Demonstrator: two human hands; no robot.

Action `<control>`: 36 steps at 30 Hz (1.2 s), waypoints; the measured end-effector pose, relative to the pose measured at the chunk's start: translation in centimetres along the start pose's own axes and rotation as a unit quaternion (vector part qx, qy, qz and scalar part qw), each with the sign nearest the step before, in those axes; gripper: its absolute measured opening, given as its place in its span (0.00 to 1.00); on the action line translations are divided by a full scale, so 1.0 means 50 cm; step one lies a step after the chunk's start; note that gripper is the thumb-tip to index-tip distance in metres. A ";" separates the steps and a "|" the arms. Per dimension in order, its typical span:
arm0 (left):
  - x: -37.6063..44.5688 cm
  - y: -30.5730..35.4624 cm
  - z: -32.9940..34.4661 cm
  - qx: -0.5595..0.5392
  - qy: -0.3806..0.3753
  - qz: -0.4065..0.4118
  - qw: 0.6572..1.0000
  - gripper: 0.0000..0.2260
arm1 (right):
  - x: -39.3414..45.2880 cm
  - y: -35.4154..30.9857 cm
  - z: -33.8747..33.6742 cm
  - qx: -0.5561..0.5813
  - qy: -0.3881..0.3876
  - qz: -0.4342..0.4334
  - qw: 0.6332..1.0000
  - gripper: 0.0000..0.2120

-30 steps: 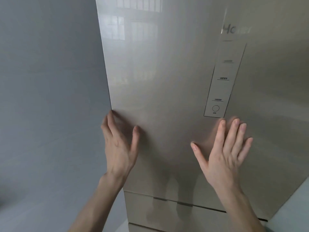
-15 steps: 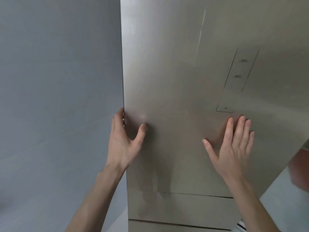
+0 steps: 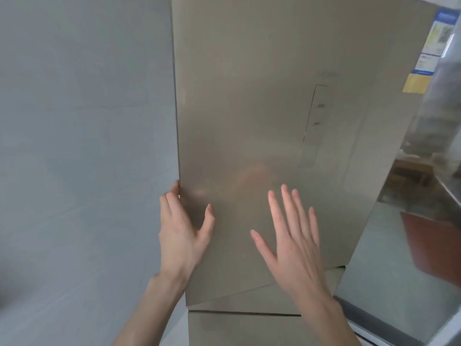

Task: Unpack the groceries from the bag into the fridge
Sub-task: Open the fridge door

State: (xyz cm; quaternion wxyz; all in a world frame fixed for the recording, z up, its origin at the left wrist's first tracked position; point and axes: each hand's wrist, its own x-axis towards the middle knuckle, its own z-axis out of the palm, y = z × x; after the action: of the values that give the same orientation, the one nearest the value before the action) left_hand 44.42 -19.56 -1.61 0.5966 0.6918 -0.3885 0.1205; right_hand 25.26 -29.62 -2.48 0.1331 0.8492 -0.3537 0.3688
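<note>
The fridge's tall champagne-coloured upper door (image 3: 249,108) fills the middle of the view. My left hand (image 3: 182,236) holds its left edge, fingers curled behind the edge and thumb on the front. The door stands slightly ajar: its bottom edge slants away from the lower drawer front (image 3: 237,328). My right hand (image 3: 291,240) hovers flat in front of the door with fingers spread, holding nothing. The grocery bag and the groceries are out of view.
A plain grey wall (image 3: 74,146) stands close on the left of the fridge. A faint control panel (image 3: 316,113) marks the door. At the right are a blue and yellow label (image 3: 434,46) and a blurred reddish-brown shape (image 3: 431,245).
The door's left edge has come away from the fridge body. My left fingers have wrapped round that edge. My right hand has lifted off the door and shifted left.
</note>
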 end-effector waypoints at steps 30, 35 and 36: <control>-0.334 0.330 -0.175 -0.055 -0.148 0.219 0.963 0.19 | -0.345 -0.102 -0.377 0.203 0.099 0.190 0.955 0.46; -0.301 0.330 -0.124 -0.051 -0.173 0.214 0.960 0.22 | -0.359 -0.070 -0.412 0.014 0.175 0.256 0.950 0.45; -0.295 0.330 -0.112 -0.054 -0.186 0.219 0.956 0.24 | -0.356 -0.069 -0.426 -0.024 0.187 0.262 0.947 0.45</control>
State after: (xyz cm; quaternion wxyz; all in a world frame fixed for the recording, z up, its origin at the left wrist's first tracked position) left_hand 24.97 -8.38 2.59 0.5092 0.5668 -0.6404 0.0966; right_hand 7.84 -7.82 -0.41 0.1160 0.6390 -0.5414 0.5340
